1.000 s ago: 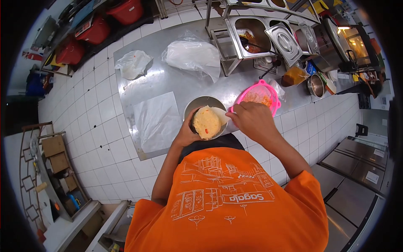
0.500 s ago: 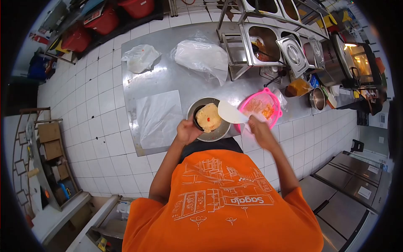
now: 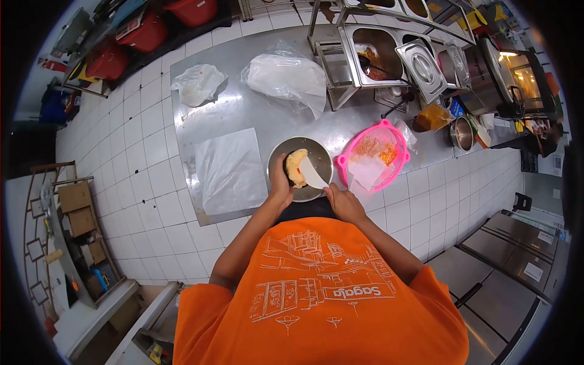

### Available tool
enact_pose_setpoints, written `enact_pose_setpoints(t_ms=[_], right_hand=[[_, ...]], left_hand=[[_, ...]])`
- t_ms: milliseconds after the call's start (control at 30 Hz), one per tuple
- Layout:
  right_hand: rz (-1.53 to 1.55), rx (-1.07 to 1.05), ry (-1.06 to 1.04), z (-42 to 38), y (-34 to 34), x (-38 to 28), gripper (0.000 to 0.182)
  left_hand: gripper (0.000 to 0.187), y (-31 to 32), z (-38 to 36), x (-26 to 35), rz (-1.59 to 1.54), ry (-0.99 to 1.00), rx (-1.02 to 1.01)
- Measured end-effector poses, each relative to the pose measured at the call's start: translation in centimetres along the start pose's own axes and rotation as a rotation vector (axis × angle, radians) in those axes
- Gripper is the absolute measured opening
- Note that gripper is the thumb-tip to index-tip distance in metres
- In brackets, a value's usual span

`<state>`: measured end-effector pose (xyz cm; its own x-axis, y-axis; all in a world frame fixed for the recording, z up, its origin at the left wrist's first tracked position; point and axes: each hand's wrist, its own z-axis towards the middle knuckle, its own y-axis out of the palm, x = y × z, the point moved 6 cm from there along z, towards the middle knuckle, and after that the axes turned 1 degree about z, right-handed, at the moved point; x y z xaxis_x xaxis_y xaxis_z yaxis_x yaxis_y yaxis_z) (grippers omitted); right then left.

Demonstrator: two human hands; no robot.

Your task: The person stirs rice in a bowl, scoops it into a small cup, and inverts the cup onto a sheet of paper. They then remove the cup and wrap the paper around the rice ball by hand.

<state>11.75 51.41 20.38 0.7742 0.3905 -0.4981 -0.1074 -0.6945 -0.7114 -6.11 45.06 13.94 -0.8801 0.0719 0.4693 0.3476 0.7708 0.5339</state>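
Observation:
My left hand (image 3: 279, 186) is wrapped around the side of a small dark bowl, tilted and mostly hidden by the hand and its contents. Yellowish rice (image 3: 296, 162) with a red bit on it fills the small bowl. In my right hand (image 3: 344, 205) is the handle of a white rice paddle (image 3: 314, 176), its blade laid against the rice. Both are held over a wide metal bowl (image 3: 323, 156) standing at the table's near edge. Beside it on the right lies a pink plastic basket (image 3: 404, 159) containing shredded orange food (image 3: 388, 154) and white paper (image 3: 366, 173).
On the steel table (image 3: 182, 131) lie a clear plastic sheet (image 3: 228, 173), a plastic-wrapped white bundle (image 3: 286, 80) and a crumpled bag (image 3: 199, 85). A rack with food pans (image 3: 372, 58) rises at the back right. A steel pot (image 3: 462, 135) stands farther right, near another person's arm (image 3: 517, 143).
My right hand has moved left with the rice paddle, from over the basket to the small bowl. The paddle's blade now covers part of the rice, and the small bowl is more tilted.

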Motion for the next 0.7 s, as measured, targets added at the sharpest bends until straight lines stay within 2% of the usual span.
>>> enact_pose_setpoints(t_ms=[33,167,267,300,400,433,533,667,700], right_hand=[[0.018,0.001,-0.003,0.0,0.1,0.0,0.044],[0.063,0.027,-0.063,-0.5,-2.5,-0.6,0.041],[0.169,0.038,-0.156,-0.3,-7.1,-0.8,0.039],[0.354,0.014,-0.131,-0.8,-7.9,-1.0,0.039],[0.556,-0.144,-0.037,-1.5,-5.0,-1.5,0.039],[0.497,-0.127,-0.12,-1.7,-4.5,-2.0,0.037],[0.3,-0.009,-0.189,-1.3,-3.2,-2.5,0.036],[0.143,-0.03,-0.111,-0.1,-0.4,-1.1,0.038],[0.122,-0.029,-0.093,0.2,-0.1,-0.9,0.039]], left_hand=[[0.047,0.1,0.2,0.2,0.041,0.074,0.026],[0.051,1.2,-0.9,1.1,0.03,-0.068,-0.097],[0.055,1.3,-1.8,1.7,-0.033,-0.123,-0.101],[0.057,1.1,-1.6,1.8,-0.02,-0.137,-0.12],[0.057,0.6,-1.5,1.4,-0.01,-0.146,0.018],[0.055,1.8,-2.7,2.0,-0.016,-0.104,0.038],[0.052,1.9,-2.1,1.1,-0.087,-0.012,-0.086],[0.047,1.0,-1.3,0.2,-0.028,-0.02,0.034],[0.046,0.5,-0.1,0.0,0.006,0.028,0.038]])
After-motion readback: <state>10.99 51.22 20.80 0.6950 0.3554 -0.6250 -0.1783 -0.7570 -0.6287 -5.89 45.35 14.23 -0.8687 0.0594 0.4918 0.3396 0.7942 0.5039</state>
